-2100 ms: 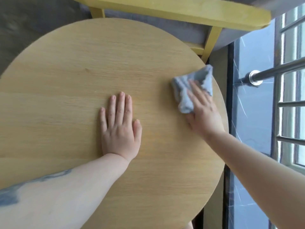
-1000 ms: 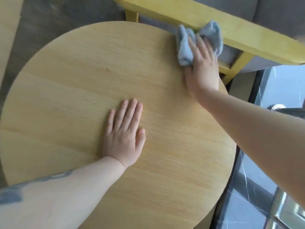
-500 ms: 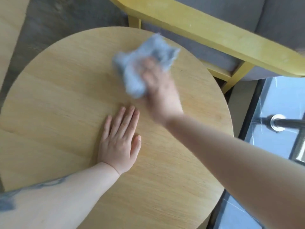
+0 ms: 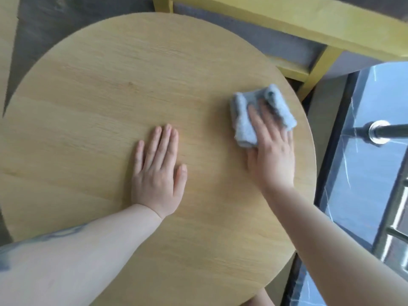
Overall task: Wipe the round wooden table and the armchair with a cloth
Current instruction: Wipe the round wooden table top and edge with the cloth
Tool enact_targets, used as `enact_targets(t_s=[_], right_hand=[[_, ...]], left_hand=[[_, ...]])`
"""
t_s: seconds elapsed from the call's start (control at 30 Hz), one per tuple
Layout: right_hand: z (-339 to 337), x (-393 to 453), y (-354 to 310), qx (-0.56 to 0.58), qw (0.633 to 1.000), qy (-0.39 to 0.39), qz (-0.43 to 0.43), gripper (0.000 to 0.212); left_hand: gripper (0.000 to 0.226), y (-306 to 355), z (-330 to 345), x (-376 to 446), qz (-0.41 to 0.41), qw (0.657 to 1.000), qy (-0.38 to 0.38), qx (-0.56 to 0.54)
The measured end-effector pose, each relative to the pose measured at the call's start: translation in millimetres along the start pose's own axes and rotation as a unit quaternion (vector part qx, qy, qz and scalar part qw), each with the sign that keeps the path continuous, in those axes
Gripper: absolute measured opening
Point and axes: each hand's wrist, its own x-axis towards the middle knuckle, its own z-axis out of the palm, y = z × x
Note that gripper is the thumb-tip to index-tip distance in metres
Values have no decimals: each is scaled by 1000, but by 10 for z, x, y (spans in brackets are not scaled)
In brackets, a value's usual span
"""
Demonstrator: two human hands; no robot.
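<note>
The round wooden table (image 4: 92,89) fills most of the view. My left hand (image 4: 157,173) lies flat on its middle, fingers straight and together. My right hand (image 4: 272,149) presses a crumpled light blue cloth (image 4: 244,122) onto the table's right side, near the rim, with straight fingers laid over the cloth. The armchair (image 4: 309,21), with a yellow wooden arm and grey upholstery, stands just behind the table at the top right.
A dark marble sill (image 4: 362,173) runs along the right of the table. A metal railing (image 4: 384,131) with chrome bars stands over it at the far right. Grey floor (image 4: 66,18) shows at the top left.
My right hand swept the cloth from the table's far edge by the armchair across to the middle, then back to the right side. My left hand stayed flat in place.
</note>
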Motion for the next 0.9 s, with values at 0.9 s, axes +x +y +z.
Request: enact_targets(t_s=[0.9], right_hand=[[267, -827, -1011, -45, 975, 70, 206, 64]], left_hand=[[67, -62, 106, -12, 31, 999, 35, 7]])
